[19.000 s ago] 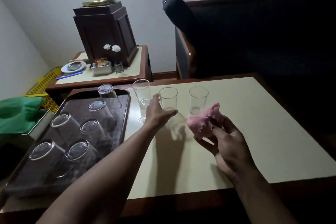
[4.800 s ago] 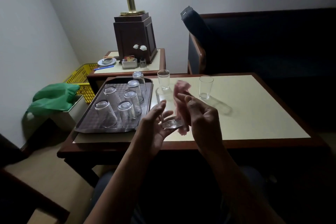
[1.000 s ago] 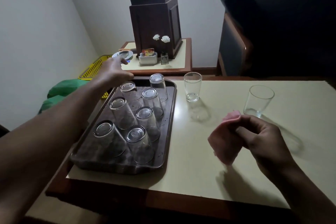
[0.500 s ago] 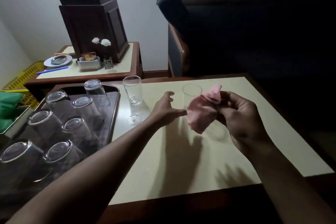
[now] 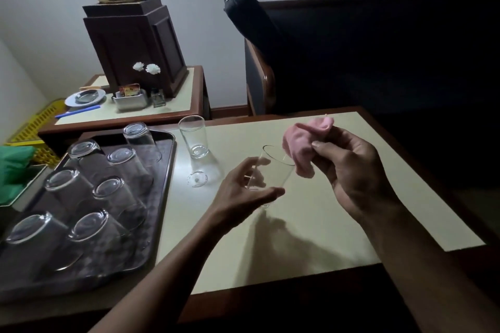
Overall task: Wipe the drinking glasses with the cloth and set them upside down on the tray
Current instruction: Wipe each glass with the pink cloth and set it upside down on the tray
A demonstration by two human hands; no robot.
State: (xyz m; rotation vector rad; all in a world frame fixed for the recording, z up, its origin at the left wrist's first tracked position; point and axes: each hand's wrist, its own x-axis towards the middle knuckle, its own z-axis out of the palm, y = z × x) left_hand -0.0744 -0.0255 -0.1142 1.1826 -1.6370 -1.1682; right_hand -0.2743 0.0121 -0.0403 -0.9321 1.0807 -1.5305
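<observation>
Seven upturned glasses [image 5: 108,189] stood on the tray [image 5: 157,197] — our left hand [image 5: 243,192] gripped an eighth glass [image 5: 273,170] above the table [image 5: 324,224], our right hand [image 5: 349,170] pinched the cloth [image 5: 300,149] at its rim; one upright glass [image 5: 194,138] awaited wiping.

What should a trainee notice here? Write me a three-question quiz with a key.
1. How many upside-down glasses stand on the tray?
2. True or false: the right hand pinches the pink cloth.
3. The left hand grips: A) a tilted glass; B) the tray; C) nothing.
Key: 1. Seven. 2. True. 3. A.
</observation>
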